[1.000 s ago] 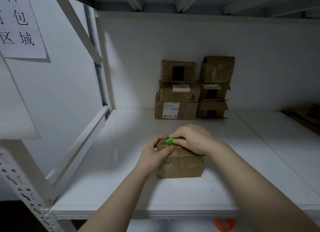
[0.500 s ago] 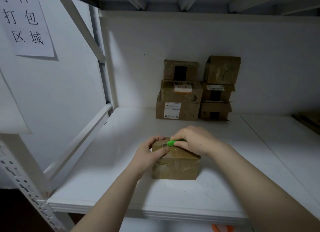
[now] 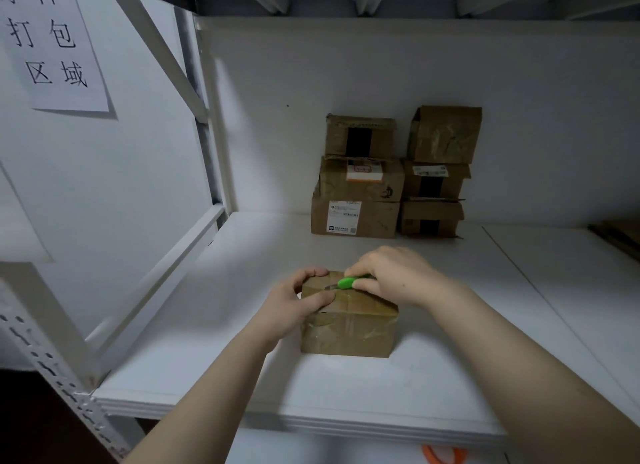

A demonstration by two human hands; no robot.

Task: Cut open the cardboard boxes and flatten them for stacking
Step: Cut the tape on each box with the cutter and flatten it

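Left hand (image 3: 294, 307) grips box (image 3: 349, 328) corner on shelf (image 3: 214, 370); right hand (image 3: 391, 276) pinches green cutter (image 3: 348, 282) (blade on taped top). Six boxes (image 3: 391, 176) stacked at back.

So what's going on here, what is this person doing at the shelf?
A person is cutting open a small brown taped cardboard box on a white shelf. The left hand grips the box's left end, while the right hand holds a green-handled utility knife, blade at the tape on top. The top flaps are not yet folded open. A stack of brown cardboard boxes sits against the back wall.
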